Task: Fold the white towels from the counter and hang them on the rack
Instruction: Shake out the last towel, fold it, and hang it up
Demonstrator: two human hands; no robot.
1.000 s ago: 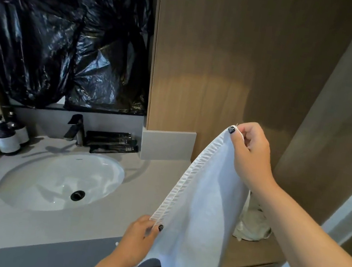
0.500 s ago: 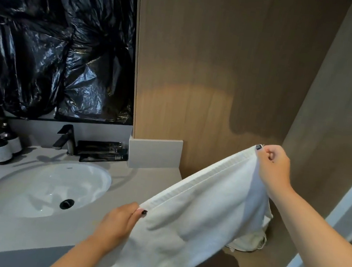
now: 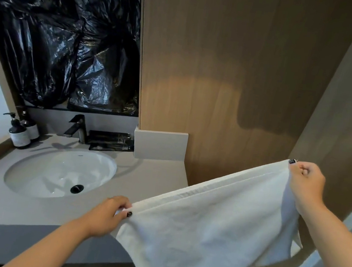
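A white towel (image 3: 209,225) hangs spread in the air in front of me, its hemmed top edge stretched between both hands. My left hand (image 3: 107,217) pinches the lower left corner above the grey counter (image 3: 152,175). My right hand (image 3: 306,187) pinches the upper right corner, higher and further away, near the wooden wall. The towel's body drapes down over the counter's front edge and hides the low shelf on the right. No rack is in view.
A white oval sink (image 3: 61,173) with a black faucet (image 3: 77,127) sits in the counter at left. Two pump bottles (image 3: 21,130) stand at the back left, dark tubes (image 3: 110,140) behind the sink. Black plastic (image 3: 60,31) covers the mirror. Wooden panels (image 3: 236,73) rise behind.
Both hands moved apart, spreading the towel from a steep, narrow hang into a wide, flatter span. The other cloth on the lower right shelf is now hidden behind it.
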